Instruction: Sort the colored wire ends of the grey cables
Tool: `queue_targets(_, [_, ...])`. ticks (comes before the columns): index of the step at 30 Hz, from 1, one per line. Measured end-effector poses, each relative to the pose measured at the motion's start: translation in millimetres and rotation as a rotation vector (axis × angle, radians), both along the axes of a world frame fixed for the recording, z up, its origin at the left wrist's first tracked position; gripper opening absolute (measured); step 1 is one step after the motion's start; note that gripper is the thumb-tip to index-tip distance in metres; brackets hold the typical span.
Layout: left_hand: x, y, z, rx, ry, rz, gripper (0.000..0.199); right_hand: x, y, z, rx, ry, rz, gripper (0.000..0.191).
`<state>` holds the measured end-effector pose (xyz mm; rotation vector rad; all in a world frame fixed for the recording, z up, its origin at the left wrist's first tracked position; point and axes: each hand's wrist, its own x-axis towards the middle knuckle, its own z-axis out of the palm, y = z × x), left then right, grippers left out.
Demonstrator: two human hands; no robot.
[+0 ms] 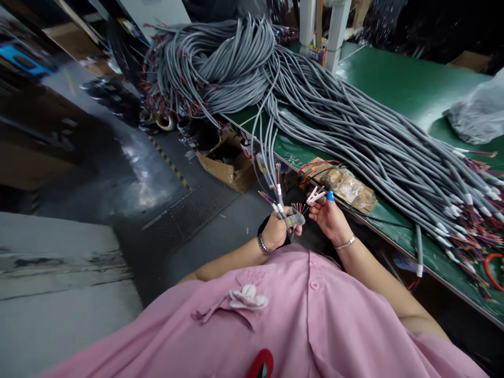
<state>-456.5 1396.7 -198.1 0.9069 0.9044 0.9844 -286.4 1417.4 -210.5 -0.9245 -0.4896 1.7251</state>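
My left hand (276, 230) is closed around the ends of several grey cables (268, 152) that hang down from the bench. White bands sit near their ends, and thin coloured wires (299, 208) fan out beside my fingers. A grey and yellow wrap (294, 220) covers one of my left fingers. Just to the right, my right hand (331, 219) is closed with a pink clip (315, 196) at its fingertips. One right fingertip wears a blue cover (330, 196). The two hands are close together but apart, in front of my body.
A large bundle of grey cables (354, 115) runs along the green bench (394, 73). Taped cardboard (350, 189) lies at the bench edge. Below stands an open cardboard box (232, 168). A plastic bag (478, 110) rests at right; a grey cabinet (63, 262) stands at left.
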Motion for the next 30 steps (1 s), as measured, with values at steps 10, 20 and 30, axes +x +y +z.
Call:
queue_targets(10, [12,14,8.7,-0.026,-0.008,-0.003,0.037,-5,10,1.6,0.065,0.015,-0.025,0.050])
queue_targets(20, [11,13,0.6,-0.031,0.018,-0.029,0.035,-15,12,8.9,0.012,0.020,-0.185,0.044])
queue_targets(30, [6,8,0.0,-0.018,0.012,-0.021,0.031,-7,6,0.6,0.030,0.071,0.037,0.059])
